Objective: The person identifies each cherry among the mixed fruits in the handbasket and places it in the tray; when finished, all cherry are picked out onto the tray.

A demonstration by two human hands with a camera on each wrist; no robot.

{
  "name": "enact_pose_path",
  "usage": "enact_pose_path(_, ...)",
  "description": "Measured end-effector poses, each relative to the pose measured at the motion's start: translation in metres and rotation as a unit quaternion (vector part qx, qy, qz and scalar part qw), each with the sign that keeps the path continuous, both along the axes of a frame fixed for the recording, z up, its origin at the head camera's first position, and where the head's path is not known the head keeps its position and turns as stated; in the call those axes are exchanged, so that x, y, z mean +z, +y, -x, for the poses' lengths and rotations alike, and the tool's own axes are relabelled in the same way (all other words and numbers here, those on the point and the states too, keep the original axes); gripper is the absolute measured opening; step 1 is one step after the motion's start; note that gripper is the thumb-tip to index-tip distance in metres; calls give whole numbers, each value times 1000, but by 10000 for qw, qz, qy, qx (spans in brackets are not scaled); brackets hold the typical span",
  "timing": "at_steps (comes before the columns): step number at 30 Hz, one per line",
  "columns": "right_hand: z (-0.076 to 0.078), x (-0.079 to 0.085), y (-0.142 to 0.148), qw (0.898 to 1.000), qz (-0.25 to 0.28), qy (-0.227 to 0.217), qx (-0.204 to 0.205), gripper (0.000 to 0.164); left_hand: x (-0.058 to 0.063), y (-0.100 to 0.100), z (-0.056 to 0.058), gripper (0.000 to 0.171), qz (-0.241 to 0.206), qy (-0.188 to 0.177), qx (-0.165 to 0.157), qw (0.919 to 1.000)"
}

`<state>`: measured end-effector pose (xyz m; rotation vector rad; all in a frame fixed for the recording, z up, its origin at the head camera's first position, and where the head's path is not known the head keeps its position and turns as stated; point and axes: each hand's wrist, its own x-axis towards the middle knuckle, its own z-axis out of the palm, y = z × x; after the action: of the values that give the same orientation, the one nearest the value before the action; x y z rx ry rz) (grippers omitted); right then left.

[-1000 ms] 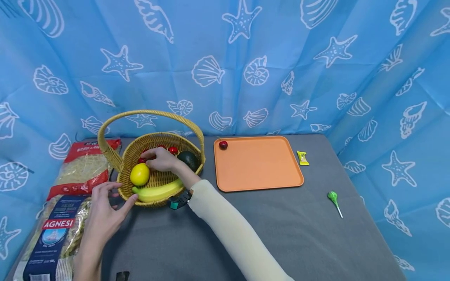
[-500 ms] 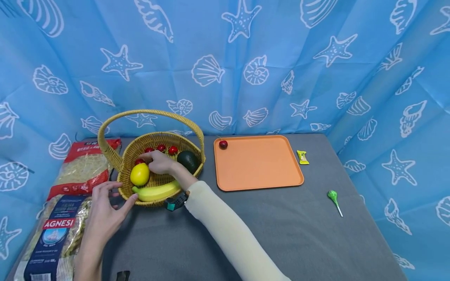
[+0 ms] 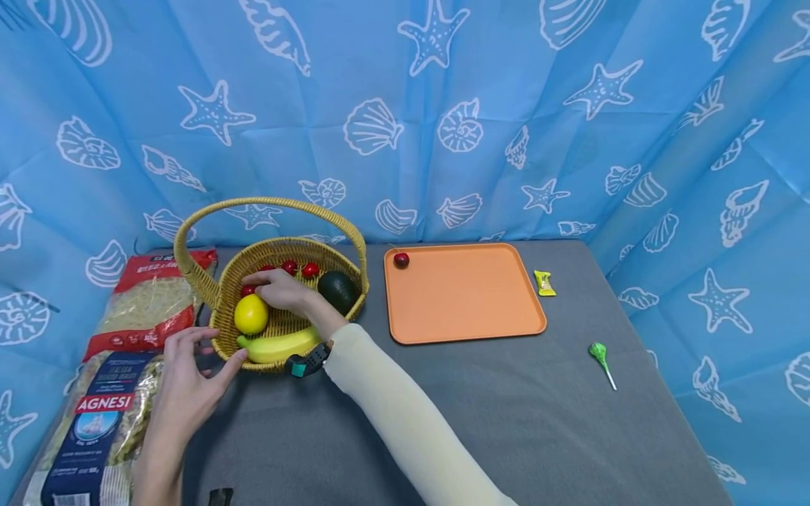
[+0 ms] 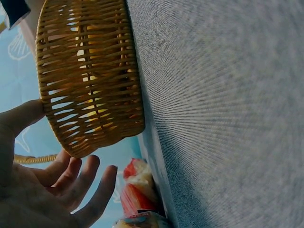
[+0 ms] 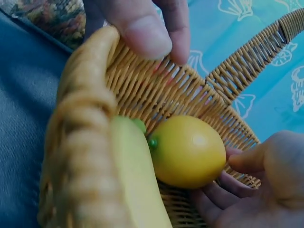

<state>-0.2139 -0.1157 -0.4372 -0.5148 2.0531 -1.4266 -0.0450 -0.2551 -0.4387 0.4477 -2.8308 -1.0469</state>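
Note:
A wicker basket (image 3: 287, 246) with an arched handle holds a lemon (image 3: 251, 314), a banana (image 3: 278, 347), an avocado (image 3: 338, 292) and several cherries (image 3: 290, 267). My left hand (image 3: 190, 372) touches its near left rim, thumb and fingers apart and fairly straight; the left wrist view shows the fingertips against the wicker. Inside the basket, my right hand (image 3: 281, 289) reaches past the lemon, fingertips at a red cherry (image 3: 247, 289) by the left wall. In the right wrist view its thumb and fingers (image 5: 247, 161) lie against the lemon's far side; whether they pinch the cherry I cannot tell.
An orange tray (image 3: 465, 302) with one cherry (image 3: 401, 260) in its far left corner lies right of the basket. Further right are a yellow wrapped candy (image 3: 544, 283) and a green lollipop (image 3: 598, 353). Two food bags (image 3: 104, 422) lie at the left. A patterned curtain hangs behind.
My right hand has shifted slightly left inside the basket, and the cherry at its fingertips has moved a little left too. The left hand stays at the rim.

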Motion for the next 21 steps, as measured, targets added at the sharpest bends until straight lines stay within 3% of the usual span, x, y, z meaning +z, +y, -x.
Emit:
enact_pose_path(3,-2,-1,-5,9995,139,-145,-229,42,0,0,0,71,-22,-39,23,10000)
enact_pose_path(6,-3,-1,-9,9967,342,-192,-711,38,0,1,1,72,-53,-86,36,9999)
enact_pose_path(11,-4,1,-7,9867,744,-13,-1443,29,0,3,1,72,-32,-104,90,9999)
enact_pose_path(14,-4,4,0,9847,986,95,-1435,30,0,3,0,71,-9,-96,116,9999)
enact_pose_path(21,-10,19,29,9876,1251,297,-897,34,2,2,0,73,22,-185,139,9997)
